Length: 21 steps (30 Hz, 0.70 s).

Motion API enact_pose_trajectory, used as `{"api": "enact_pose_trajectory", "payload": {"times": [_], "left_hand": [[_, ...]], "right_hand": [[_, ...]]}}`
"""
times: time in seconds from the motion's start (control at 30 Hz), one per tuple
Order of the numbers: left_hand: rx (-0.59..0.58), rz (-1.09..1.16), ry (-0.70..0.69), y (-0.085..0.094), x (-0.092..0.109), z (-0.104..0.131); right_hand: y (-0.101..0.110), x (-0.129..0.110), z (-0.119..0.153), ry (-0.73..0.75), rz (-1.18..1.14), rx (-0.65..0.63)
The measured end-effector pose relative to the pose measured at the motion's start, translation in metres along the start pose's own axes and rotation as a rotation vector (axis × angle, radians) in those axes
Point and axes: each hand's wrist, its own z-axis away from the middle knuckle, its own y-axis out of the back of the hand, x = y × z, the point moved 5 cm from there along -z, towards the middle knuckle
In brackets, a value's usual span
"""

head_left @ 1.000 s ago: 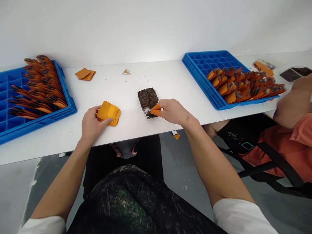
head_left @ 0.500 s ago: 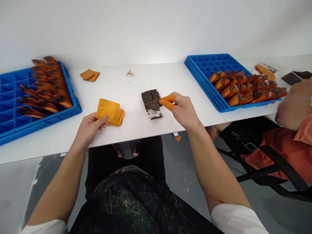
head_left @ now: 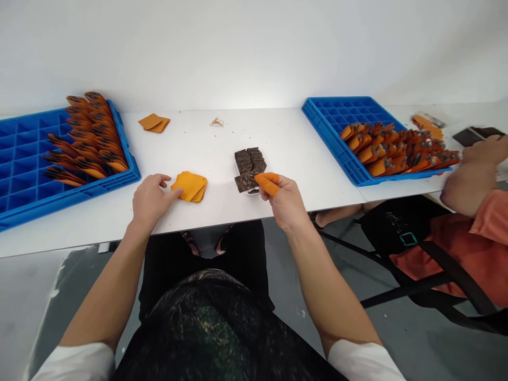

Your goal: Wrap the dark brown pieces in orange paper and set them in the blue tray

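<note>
The slice (head_left: 245,182) in my right hand (head_left: 289,203) looks rough and flaky; my finger covers (head_left: 269,183), matt and rubbery; the yellow packets (head_left: 188,185), smooth, satiny; the trays (head_left: 134,172) (head_left: 328,144), hard plastic; my tabletop (head_left: 286,132), smooth.

Both forearms (head_left: 107,275) stretched forward, left hand (head_left: 153,201), thumb (head_left: 171,197) apart, right hand (head_left: 288,203), fingers (head_left: 269,186) pinched

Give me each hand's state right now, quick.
Left hand: open, thumb at the edge of a loose stack of flat, square yellow-orange packets.
Right hand: closed, pinching a thin, dark-brown rectangular slice.
</note>
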Motion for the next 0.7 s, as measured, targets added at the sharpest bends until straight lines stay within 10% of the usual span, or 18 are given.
{"api": "enact_pose_trajectory", "payload": {"times": [0.33, 0.7], "left_hand": [[-0.094, 0.648, -0.18, 0.022, 0.076, 0.059], [-0.166, 0.712, -0.094, 0.008, 0.08, 0.06]], "right_hand": [[-0.06, 0.03, 0.038, -0.308, -0.471, -0.088], [-0.071, 0.038, 0.045, -0.277, -0.365, -0.121]]}}
